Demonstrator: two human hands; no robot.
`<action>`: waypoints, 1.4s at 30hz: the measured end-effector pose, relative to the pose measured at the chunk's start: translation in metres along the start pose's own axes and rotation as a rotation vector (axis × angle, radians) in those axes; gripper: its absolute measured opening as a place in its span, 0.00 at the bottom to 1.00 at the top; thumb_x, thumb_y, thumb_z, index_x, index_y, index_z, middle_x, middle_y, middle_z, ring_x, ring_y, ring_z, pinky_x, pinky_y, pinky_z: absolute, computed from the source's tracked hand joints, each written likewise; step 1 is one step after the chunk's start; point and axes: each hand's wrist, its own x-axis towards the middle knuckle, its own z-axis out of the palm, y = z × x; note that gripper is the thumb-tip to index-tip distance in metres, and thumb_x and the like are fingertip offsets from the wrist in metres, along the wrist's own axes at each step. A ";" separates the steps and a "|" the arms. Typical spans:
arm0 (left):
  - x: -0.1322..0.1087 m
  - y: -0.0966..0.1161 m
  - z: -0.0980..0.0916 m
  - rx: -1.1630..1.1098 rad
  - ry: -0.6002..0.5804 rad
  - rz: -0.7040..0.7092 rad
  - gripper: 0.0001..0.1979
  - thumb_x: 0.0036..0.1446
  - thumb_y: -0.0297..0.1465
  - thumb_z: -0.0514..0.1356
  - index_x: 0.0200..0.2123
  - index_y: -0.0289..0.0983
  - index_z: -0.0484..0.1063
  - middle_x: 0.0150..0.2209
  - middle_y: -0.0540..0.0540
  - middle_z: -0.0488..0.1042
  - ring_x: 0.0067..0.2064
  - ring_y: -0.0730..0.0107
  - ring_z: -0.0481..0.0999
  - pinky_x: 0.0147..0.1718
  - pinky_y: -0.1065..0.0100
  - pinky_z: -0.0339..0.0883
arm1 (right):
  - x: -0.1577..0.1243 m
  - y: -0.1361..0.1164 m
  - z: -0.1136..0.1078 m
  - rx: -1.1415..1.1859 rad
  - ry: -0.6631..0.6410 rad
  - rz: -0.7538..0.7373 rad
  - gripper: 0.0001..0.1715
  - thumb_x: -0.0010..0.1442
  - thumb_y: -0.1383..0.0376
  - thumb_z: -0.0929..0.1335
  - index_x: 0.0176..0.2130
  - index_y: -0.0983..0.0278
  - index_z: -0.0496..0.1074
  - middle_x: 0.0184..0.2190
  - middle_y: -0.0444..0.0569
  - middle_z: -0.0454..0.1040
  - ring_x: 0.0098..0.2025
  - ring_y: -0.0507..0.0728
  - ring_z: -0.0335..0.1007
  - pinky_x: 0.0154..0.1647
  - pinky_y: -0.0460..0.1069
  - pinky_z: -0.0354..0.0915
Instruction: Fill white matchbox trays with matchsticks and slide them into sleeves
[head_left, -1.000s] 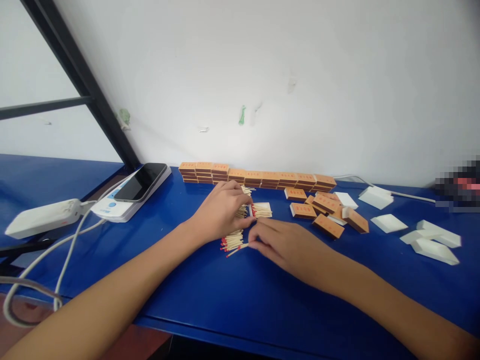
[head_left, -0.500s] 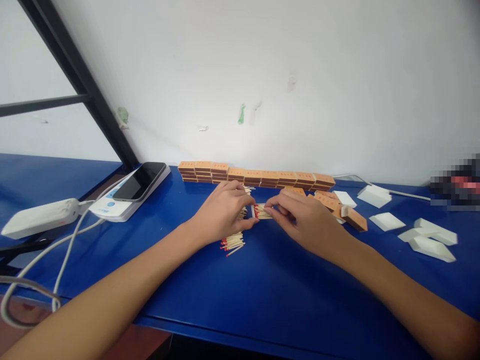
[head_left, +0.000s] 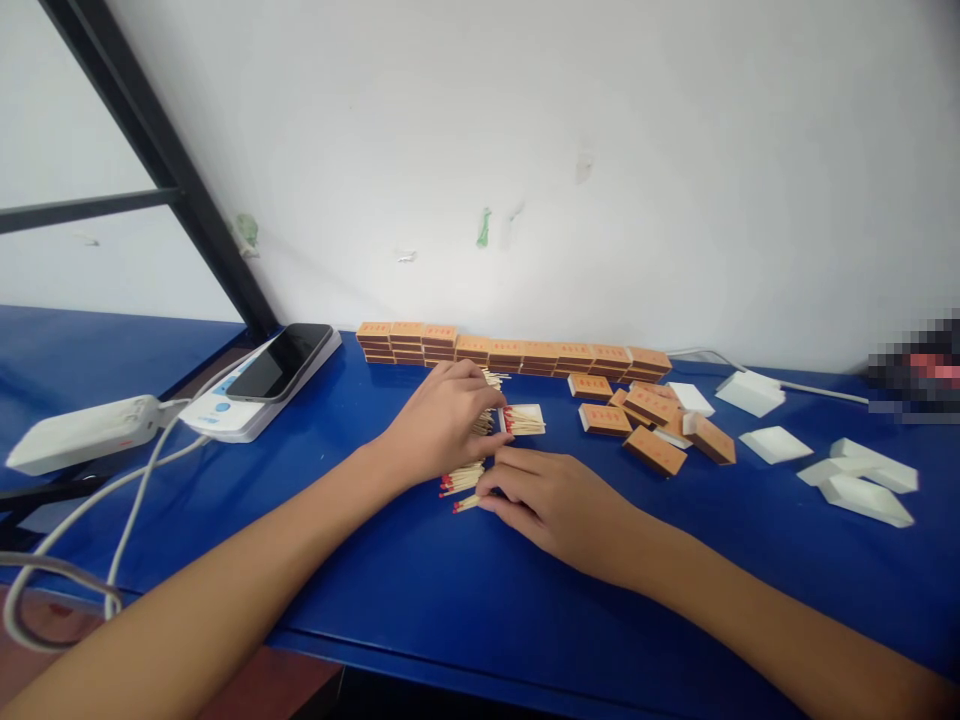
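Observation:
A small white matchbox tray (head_left: pixel 534 411) lies on the blue table with red-headed matches inside it. My left hand (head_left: pixel 451 420) is closed at the tray's left end, thumb on the near side and fingers on the far side. Beneath and beside that hand spreads a pile of loose matches (head_left: pixel 460 480), partly hidden by it. My right hand (head_left: pixel 551 505) is at the pile's near end, its thumb and fingertips pinching a few matches (head_left: pixel 466 504) whose red heads point left.
Orange matchboxes (head_left: pixel 525 350) stand stacked in a row along the wall. More matchboxes (head_left: pixel 652 405) lie loose to the right, with several white trays (head_left: pixel 862 475) beyond. At left are a phone (head_left: pixel 281 362) on a white device, a white power strip (head_left: pixel 82 435) and cables.
My right hand has moved from the tray leftward and nearer, down to the loose matches, and pinches a few. The tray's matches are now uncovered. My left hand has stayed at the tray.

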 end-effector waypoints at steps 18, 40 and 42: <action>-0.001 0.000 -0.001 0.001 -0.014 -0.009 0.15 0.61 0.39 0.69 0.45 0.35 0.80 0.41 0.42 0.82 0.50 0.55 0.75 0.51 0.55 0.65 | 0.000 -0.004 -0.012 0.127 -0.099 0.199 0.04 0.72 0.64 0.68 0.41 0.61 0.72 0.32 0.42 0.71 0.31 0.51 0.65 0.33 0.48 0.60; -0.001 -0.001 -0.001 -0.001 -0.012 0.004 0.15 0.62 0.39 0.69 0.46 0.35 0.79 0.41 0.42 0.82 0.49 0.55 0.75 0.51 0.55 0.65 | 0.001 -0.006 -0.018 0.067 -0.168 0.188 0.08 0.72 0.67 0.66 0.38 0.61 0.71 0.38 0.46 0.78 0.37 0.55 0.74 0.38 0.50 0.66; -0.001 -0.001 -0.002 0.000 -0.021 0.003 0.16 0.62 0.38 0.69 0.47 0.34 0.79 0.41 0.42 0.82 0.50 0.54 0.75 0.51 0.54 0.65 | 0.000 0.001 -0.027 0.044 -0.125 0.199 0.07 0.72 0.68 0.66 0.38 0.61 0.71 0.37 0.46 0.76 0.36 0.54 0.73 0.36 0.49 0.65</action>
